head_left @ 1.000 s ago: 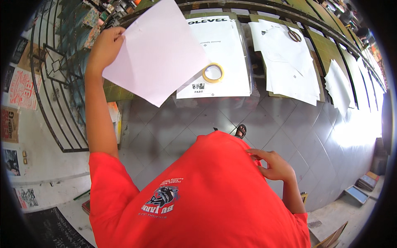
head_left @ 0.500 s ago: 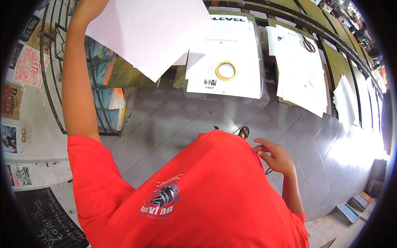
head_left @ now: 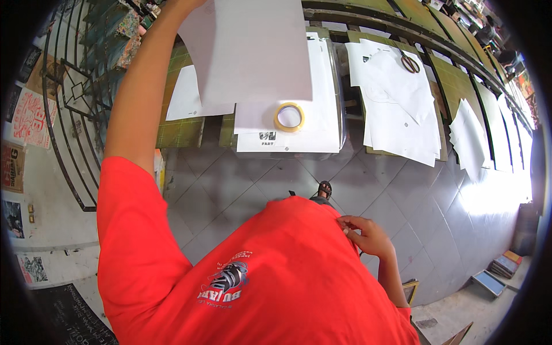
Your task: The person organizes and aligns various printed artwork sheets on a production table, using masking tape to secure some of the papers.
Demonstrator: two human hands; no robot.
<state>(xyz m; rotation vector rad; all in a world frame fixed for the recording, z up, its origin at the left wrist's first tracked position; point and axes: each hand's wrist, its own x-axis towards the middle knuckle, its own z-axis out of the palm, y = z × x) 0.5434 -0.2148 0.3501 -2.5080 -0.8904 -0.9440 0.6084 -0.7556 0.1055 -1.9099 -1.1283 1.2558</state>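
Note:
My left hand (head_left: 187, 4) is at the top edge, partly cut off, gripping a large white sheet of paper (head_left: 253, 52). The sheet hangs over the left side of a paper stack (head_left: 328, 123) with black print. A roll of yellow tape (head_left: 289, 117) lies on that stack, just below the sheet's lower edge. Low beside my red shirt (head_left: 259, 259) is my right hand (head_left: 368, 234), its fingers loosely bent and apart by the hem. Nothing shows in it.
Scissors (head_left: 410, 62) lie on another paper pile (head_left: 397, 121) to the right. More white sheets (head_left: 468, 138) rest on green boards beyond. A black metal rack (head_left: 72, 115) stands at the left. A sandalled foot (head_left: 325, 190) shows on the grey tiled floor (head_left: 276, 178).
My left arm and the sheet have shifted right, so the sheet now covers much of the printed stack. Another white sheet shows at its left. My right hand stays by the shirt.

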